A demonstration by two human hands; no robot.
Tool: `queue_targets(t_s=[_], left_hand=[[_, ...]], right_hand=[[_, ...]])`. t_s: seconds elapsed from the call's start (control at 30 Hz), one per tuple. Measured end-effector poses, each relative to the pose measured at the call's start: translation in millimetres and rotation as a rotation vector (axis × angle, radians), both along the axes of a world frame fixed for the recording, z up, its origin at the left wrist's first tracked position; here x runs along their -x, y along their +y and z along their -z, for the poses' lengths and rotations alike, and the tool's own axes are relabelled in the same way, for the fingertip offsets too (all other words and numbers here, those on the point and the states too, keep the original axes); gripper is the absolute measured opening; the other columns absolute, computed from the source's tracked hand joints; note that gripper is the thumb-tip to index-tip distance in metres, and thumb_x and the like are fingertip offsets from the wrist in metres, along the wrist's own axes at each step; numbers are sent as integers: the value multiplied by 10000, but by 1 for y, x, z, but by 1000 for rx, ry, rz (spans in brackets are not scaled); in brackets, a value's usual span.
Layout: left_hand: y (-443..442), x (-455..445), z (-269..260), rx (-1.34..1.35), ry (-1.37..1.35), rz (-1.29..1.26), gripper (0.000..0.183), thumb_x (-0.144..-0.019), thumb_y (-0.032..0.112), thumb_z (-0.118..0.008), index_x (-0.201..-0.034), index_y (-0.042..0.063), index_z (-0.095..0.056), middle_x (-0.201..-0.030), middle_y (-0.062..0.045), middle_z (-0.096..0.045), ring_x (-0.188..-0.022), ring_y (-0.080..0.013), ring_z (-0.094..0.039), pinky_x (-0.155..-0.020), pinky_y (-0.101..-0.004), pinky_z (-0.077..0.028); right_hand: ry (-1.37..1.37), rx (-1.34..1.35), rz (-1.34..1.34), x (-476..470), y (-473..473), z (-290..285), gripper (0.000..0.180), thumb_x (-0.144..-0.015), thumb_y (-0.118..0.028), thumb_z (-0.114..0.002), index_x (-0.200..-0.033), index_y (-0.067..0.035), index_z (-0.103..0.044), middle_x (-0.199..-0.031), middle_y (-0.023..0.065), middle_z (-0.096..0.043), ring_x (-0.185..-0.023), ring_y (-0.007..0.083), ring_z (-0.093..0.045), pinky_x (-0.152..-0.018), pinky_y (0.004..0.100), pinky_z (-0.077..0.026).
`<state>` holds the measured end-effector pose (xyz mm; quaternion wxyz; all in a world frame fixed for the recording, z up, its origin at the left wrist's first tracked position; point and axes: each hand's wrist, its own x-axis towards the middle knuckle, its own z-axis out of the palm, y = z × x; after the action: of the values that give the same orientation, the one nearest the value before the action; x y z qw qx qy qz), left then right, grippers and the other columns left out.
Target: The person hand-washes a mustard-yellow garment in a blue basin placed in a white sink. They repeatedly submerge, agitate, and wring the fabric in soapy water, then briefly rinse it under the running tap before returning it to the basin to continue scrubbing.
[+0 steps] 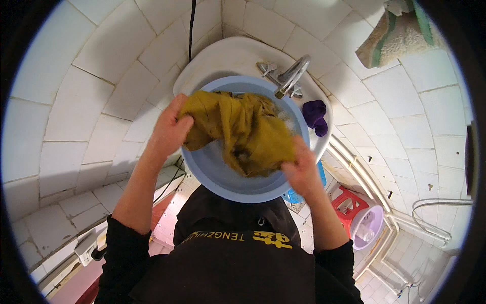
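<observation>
A wet-looking olive-yellow cloth or garment point(243, 129) is stretched between my two hands, above and partly inside a round light-blue plastic basin point(243, 195). My left hand point(172, 127) grips its upper left part near the basin's left rim. At the cloth's right end, my right hand point(302, 167) holds on and looks blurred. Water and some suds show inside the basin, which rests on a white ceramic washbasin point(224, 49). The chrome faucet point(294, 76) arches over the basin's upper right rim. Part of the cloth's underside is hidden.
A dark purple cloth point(315, 116) lies on the washbasin's right edge. Tiled walls close in behind and at both sides. A towel point(398, 38) hangs at upper right. Low on the right are a red plastic stool point(347, 207), a lilac basin point(374, 228) and white pipes point(353, 163).
</observation>
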<state>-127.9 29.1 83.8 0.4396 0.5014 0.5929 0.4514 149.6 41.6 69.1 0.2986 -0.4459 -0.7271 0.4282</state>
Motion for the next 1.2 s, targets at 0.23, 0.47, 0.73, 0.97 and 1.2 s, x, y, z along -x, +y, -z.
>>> queue_targets(t_s=[0.23, 0.47, 0.73, 0.97, 1.2], left_hand=[[-5, -44, 75, 23, 712, 188, 717, -664, 264, -626, -1262, 125, -255, -1293, -185, -193, -1181, -401, -202, -904, -500, -284], [36, -97, 132, 564, 1107, 519, 681, -713, 375, -620, -1278, 279, -251, -1351, -149, -123, -1220, -402, -143, -935, -607, -191], [78, -89, 164, 786, 825, 417, 362, -779, 293, -511, -1084, 99, -503, -1065, -208, -498, -1021, -295, -468, -885, -420, -339], [54, -78, 215, 677, -112, -136, 437, -757, 357, -505, -995, -9, -480, -965, -199, -507, -931, -286, -480, -848, -371, -359], [50, -49, 109, 347, 114, -462, 607, -728, 429, -544, -1121, 1, -369, -1146, -165, -364, -1062, -300, -347, -912, -377, -293]], right_hand=[[-381, -36, -11, 11, -9, 70, 411, -661, -267, -591, -1041, -123, -532, -1184, 157, -342, -1112, 365, -300, -885, 501, -291], [-993, 276, -43, 33, 29, 176, 602, -715, -466, -559, -1249, -262, -372, -1383, 102, -105, -1216, 436, -138, -901, 586, -241], [-993, 484, -304, 25, 77, 294, 483, -766, -401, -511, -1163, -131, -455, -1211, 167, -395, -1105, 347, -359, -893, 445, -314], [-284, 585, -22, 48, 121, 216, 403, -698, -357, -597, -986, -79, -544, -991, 163, -537, -964, 306, -488, -807, 395, -385], [-336, -76, -537, 49, 66, 69, 389, -551, -164, -645, -928, -112, -562, -925, 128, -510, -876, 300, -504, -729, 344, -415]])
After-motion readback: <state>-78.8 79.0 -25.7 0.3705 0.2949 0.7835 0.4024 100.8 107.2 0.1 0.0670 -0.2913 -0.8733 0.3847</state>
